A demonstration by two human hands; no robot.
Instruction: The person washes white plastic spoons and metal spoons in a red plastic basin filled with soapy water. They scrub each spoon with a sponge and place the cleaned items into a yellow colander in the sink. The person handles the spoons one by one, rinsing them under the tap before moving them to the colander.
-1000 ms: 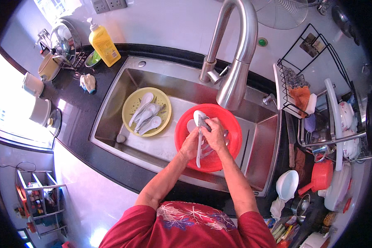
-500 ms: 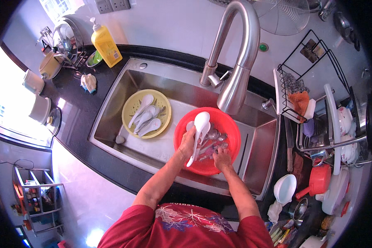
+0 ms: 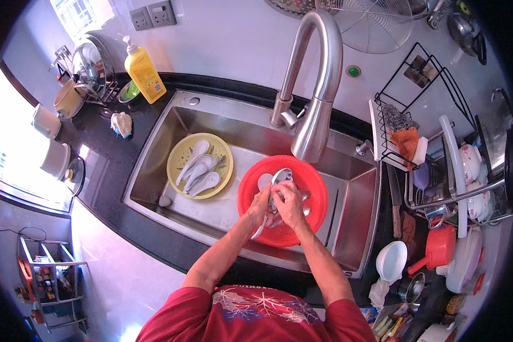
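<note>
The person's two hands meet over the red basin [image 3: 319, 195], which stands in the right half of the metal sink [image 3: 212, 208], close to its near edge. Between them is a white spoon [image 3: 283, 174], raised above the basin's middle. Its rounded bowl end points toward the sink's far edge; the surface is smooth and pale, with a greyish shade inside the bowl. A slim white handle end pokes out below the fingers toward the basin's near left rim.

The left hand [image 3: 259, 206] is closed around the spoon's handle. The right hand [image 3: 288, 202] bends over the bowl end, fingers curled and touching it; something dark grey shows under them, but I can't tell what it is, nor whether that hand is gripping.

Beside the right hand, shiny metal spoons [image 3: 306, 210] lie inside the basin. Near the sink's left edge, apart from the basin, a yellow strainer [image 3: 217, 146] carries several white spoons [image 3: 198, 169] heaped together. The tall tap [image 3: 316, 122] rises from the sink's far edge, and a yellow pump bottle [image 3: 144, 74] stands on the black counter [image 3: 104, 188] beyond the sink's far left corner.
</note>
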